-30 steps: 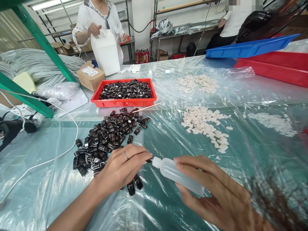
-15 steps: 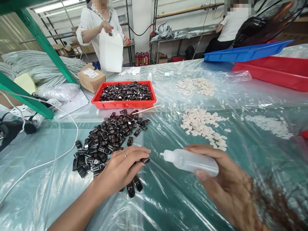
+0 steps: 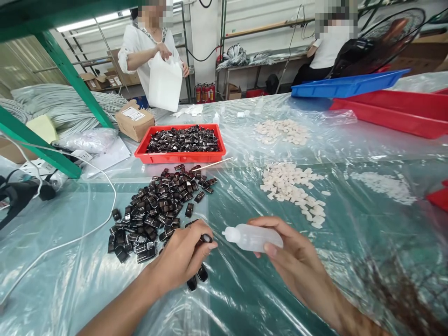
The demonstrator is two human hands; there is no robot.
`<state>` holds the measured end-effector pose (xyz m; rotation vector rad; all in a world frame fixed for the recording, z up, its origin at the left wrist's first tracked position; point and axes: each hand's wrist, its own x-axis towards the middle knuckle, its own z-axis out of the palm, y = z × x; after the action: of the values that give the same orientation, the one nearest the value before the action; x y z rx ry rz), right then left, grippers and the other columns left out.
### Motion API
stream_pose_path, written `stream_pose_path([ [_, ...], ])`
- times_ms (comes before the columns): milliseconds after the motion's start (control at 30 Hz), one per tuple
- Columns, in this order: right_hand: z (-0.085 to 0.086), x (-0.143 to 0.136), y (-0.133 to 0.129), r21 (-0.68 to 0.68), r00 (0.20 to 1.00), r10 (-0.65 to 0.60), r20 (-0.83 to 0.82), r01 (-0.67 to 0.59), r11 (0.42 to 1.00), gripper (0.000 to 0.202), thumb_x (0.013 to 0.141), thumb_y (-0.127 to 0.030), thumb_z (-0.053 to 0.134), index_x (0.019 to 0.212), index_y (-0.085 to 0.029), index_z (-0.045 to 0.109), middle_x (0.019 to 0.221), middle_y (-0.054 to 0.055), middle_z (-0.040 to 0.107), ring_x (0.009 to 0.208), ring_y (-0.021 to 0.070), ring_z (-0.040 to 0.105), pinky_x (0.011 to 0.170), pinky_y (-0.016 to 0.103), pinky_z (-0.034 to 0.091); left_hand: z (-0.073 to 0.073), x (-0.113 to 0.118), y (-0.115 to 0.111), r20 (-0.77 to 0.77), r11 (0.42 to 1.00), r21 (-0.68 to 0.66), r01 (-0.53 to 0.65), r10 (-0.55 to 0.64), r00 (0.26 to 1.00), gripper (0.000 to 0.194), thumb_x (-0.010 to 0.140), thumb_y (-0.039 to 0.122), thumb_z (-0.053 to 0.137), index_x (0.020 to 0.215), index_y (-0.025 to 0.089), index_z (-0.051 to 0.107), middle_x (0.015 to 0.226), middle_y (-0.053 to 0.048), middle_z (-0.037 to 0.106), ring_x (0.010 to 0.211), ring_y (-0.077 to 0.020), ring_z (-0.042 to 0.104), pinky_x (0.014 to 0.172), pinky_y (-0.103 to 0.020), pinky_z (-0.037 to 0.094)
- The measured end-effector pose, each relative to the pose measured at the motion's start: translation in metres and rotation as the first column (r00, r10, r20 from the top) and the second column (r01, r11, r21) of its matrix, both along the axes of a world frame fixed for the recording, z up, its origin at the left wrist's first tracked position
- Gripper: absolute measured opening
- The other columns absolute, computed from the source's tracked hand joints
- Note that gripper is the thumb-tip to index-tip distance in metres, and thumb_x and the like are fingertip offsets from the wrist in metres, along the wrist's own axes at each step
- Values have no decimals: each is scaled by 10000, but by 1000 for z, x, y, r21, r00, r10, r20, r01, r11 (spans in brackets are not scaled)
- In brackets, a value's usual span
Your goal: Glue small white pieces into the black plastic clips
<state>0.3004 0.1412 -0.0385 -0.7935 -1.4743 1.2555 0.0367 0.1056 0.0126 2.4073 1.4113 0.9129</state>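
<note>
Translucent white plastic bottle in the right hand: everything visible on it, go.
The translucent white plastic bottle is a rounded cylinder, seemingly soft, with a whiter cap and a slim nozzle tip. No label shows; contents can't be made out. It lies nearly level in the bare right hand, thumb and fingers around its rear, over the plastic-covered green tabletop. Its nozzle points at the bare left hand, with a gap between.
</note>
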Motion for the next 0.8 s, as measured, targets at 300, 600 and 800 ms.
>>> stream_pose_path([
  [300,-2,-6,-8,337,986,-134,96,94,937,289,1083,-301,896,1341,-425,862,1194,57,940,1022,219,952,823,203,776,-10,-12,13,-116,999,-21,25,-28,993,165,1082,298,356,1227,246,413,979,10,662,710,-125,658,668,-251,543],
  [600,-1,-3,-11,565,922,-291,255,102,819,407,1070,-222,783,1431,-410,752,1230,101,921,1058,312,958,787,357,819,-3,-9,13,-140,989,75,125,-114,984,130,1096,259,343,1202,239,416,1012,-6,646,867,-130,684,756,-244,551],
  [800,5,12,-14,877,795,-483,367,-123,465,497,1034,-128,735,1510,-272,721,1117,161,967,931,345,981,765,441,866,-2,-8,12,-162,988,42,151,-142,977,129,1103,262,320,1190,232,410,985,-7,641,773,-114,658,686,-222,545],
])
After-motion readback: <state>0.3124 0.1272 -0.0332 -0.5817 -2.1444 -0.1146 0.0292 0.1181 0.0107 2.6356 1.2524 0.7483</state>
